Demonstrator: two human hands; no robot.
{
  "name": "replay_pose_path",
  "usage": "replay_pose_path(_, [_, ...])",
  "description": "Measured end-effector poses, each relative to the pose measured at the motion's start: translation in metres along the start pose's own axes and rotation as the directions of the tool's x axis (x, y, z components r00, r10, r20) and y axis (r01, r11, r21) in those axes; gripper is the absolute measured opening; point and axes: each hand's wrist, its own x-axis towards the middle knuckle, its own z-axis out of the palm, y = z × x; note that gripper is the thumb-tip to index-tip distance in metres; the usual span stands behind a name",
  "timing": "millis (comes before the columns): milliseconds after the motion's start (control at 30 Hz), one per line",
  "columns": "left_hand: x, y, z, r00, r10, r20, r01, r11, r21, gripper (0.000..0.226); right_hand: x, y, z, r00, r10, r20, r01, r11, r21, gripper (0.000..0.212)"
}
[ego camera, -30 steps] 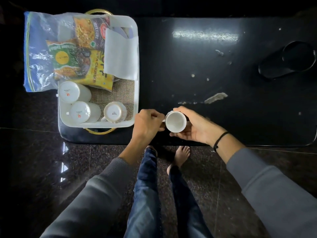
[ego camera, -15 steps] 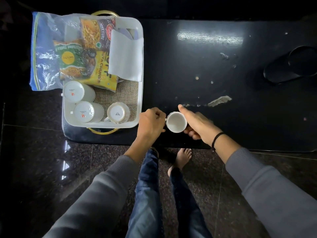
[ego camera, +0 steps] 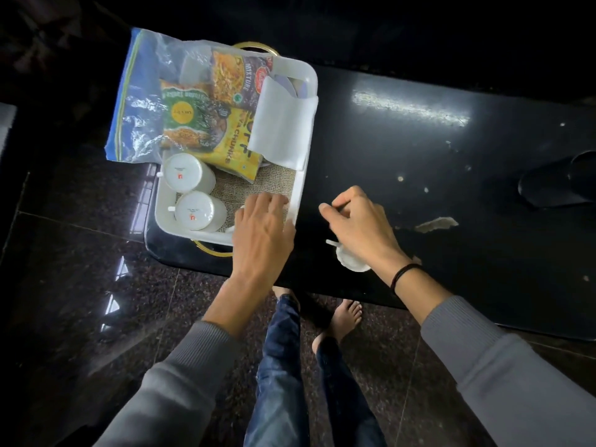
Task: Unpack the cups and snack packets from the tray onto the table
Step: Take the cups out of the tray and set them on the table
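Observation:
A white tray sits at the left end of the black table. Two white cups lie on their sides along its left wall. My left hand reaches into the tray's near right corner with fingers spread, covering a third cup, of which only a white sliver shows. One white cup stands on the table near the front edge, partly under my right wrist. My right hand hovers above it, fingers loosely curled, holding nothing. Snack packets, green, brown mixture and yellow, lie at the tray's far end.
A clear zip bag with a blue edge hangs over the tray's left side. A folded white paper drapes over the tray's right rim. A dark slipper-shaped object lies at the table's far right. Pale flakes dot the tabletop.
Both hands have let go of the cup, which now stands on the table. My left hand moved left into the tray over the third cup. My right hand lifted off and shifted up.

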Motion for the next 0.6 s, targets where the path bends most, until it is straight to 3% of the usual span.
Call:
replay_pose_path(167, [0.005, -0.029, -0.004, 0.985, -0.090, 0.149, 0.068, 0.988, 0.142, 0.064, 0.005, -0.017, 0.034, 0.990, -0.085, 0.110, 0.084, 0.996, 0.009, 0.017])
replay_pose_path(300, [0.009, -0.040, -0.004, 0.971, -0.102, 0.214, 0.089, 0.994, 0.071, 0.068, 0.004, -0.024, 0.047, 0.984, -0.109, 0.143, 0.111, 0.994, -0.004, 0.019])
replay_pose_path(433, [0.010, -0.039, -0.007, 0.981, -0.091, 0.174, 0.091, 0.996, 0.008, 0.066, 0.000, -0.024, 0.044, 0.986, -0.111, 0.126, 0.108, 0.994, 0.034, 0.023])
replay_pose_path(600, [0.007, -0.027, -0.016, 0.995, -0.090, 0.053, 0.100, 0.969, -0.227, 0.063, -0.006, -0.021, 0.027, 0.991, -0.129, 0.022, 0.125, 0.983, 0.134, 0.027])
